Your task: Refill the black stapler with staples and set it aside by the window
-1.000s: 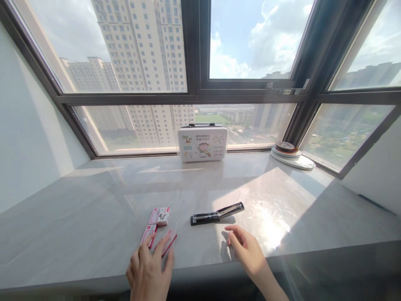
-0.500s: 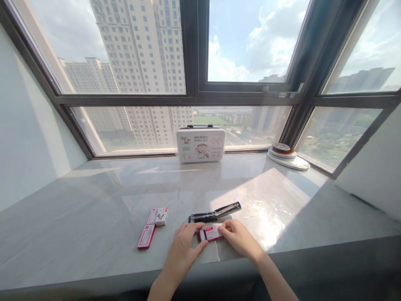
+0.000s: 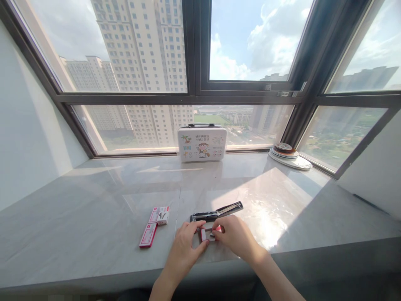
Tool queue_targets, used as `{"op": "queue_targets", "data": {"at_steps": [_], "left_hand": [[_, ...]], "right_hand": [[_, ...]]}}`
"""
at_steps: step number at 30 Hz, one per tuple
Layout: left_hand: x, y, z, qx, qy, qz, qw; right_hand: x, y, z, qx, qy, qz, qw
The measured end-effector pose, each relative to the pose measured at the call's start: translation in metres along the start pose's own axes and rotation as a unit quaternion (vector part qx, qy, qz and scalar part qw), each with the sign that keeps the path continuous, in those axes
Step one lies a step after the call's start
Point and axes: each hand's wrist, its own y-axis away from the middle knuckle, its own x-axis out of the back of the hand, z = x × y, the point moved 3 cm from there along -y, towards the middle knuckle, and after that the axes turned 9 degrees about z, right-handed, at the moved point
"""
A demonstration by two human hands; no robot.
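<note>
My left hand (image 3: 190, 241) holds a small pink-and-white staple box (image 3: 203, 235) on the counter, thumb on its near side and fingers on its far side. The box is open at the top. At its right part, my right hand (image 3: 230, 233) pinches a small grey piece, a strip of staples by its look, mostly hidden by the fingers. Just behind both hands lies a black stapler (image 3: 216, 212), its top arm swung open to the right. To the left lie a pink staple box (image 3: 148, 235) and a white box with a stapler picture (image 3: 163, 215).
A white cartoon-printed case (image 3: 202, 145) stands against the window at the back. A stack of plates or lids (image 3: 286, 154) sits in the right corner. Bright sunlight falls on the grey marble counter (image 3: 94, 225), whose front edge runs close to my forearms.
The staple box's printed top was showing before; now its inside shows. My right fingers have moved left from the box's right end to over its inside. My left hand stays on the box.
</note>
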Motion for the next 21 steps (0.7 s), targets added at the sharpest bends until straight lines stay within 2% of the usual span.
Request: {"op": "queue_targets", "data": {"at_steps": [4, 7, 9, 13, 17, 21], "left_hand": [[0.001, -0.001, 0.0, 0.0, 0.011, -0.002, 1.0], [0.002, -0.001, 0.001, 0.004, 0.018, -0.001, 1.0], [0.002, -0.001, 0.0, 0.008, 0.02, -0.003, 1.0], [0.0, 0.0, -0.003, 0.018, 0.021, -0.005, 1.0], [-0.002, 0.0, -0.005, 0.02, 0.022, -0.007, 1.0], [-0.001, 0.001, -0.004, 0.018, 0.022, -0.001, 1.0]], "right_hand": [[-0.014, -0.012, -0.018, 0.044, 0.099, -0.018, 0.994], [-0.019, -0.016, -0.021, 0.071, 0.125, -0.032, 0.989], [-0.017, -0.016, -0.019, 0.086, 0.096, -0.034, 0.991], [-0.004, -0.01, -0.008, 0.089, -0.038, -0.026, 0.995], [0.005, 0.002, 0.021, 0.048, -0.133, -0.015, 0.99], [0.004, 0.014, 0.049, 0.032, -0.155, 0.008, 0.987]]}}
